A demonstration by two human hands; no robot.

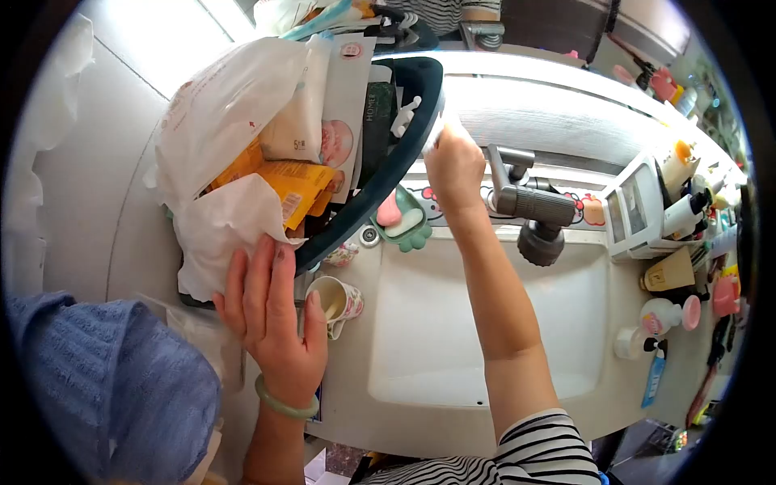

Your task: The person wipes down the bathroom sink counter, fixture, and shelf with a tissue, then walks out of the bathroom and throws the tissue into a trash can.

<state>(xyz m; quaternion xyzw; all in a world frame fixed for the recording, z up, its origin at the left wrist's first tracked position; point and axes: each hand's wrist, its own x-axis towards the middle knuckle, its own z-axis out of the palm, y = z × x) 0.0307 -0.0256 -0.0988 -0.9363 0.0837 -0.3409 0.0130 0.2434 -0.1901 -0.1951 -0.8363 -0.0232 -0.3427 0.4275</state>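
My left hand [279,327], with a pale green bangle on its wrist, rests with fingers stretched out against a white plastic bag [230,230] at the near side of a dark basket [368,194]. The basket is tilted and packed with a yellow packet [299,186], a dark green box [377,113] and other packages. Past the basket's right rim, my right hand [455,166] is closed beside the mirror ledge. A bit of something white and tissue-like [435,136] shows at its fingers, blurred by glare.
A white sink [485,339] with a grey faucet [533,202] lies under my right arm. Left of it stand a floral mug [349,301] and a green soap dish [416,234]. Bottles and a white organizer [634,210] crowd the right side. A blue towel [121,388] hangs lower left.
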